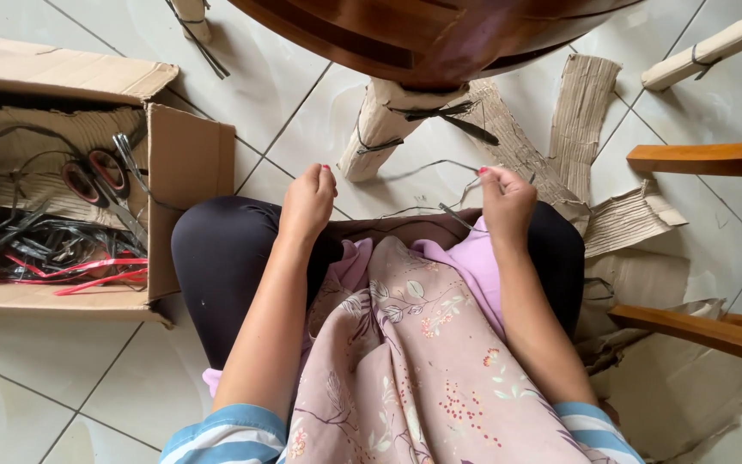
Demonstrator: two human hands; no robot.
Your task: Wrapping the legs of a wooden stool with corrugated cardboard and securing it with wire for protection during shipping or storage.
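The floor [70, 378] has large pale glossy tiles with thin dark joints, and soft daylight reflects on it. At the top edge stands a dark wooden round table [422, 30]; its leg [388, 120] is wrapped in corrugated cardboard. On the left lies an open cardboard box [186, 163]. On the right side I see wooden rails [706, 159] and torn cardboard pieces [637, 219].

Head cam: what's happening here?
A person sits on the tiled floor before a wooden table whose leg is wrapped in corrugated cardboard and tied with dark strap. The right hand pinches a thin dark strap; the left hand is closed beside it. An open cardboard box holds scissors and more straps.
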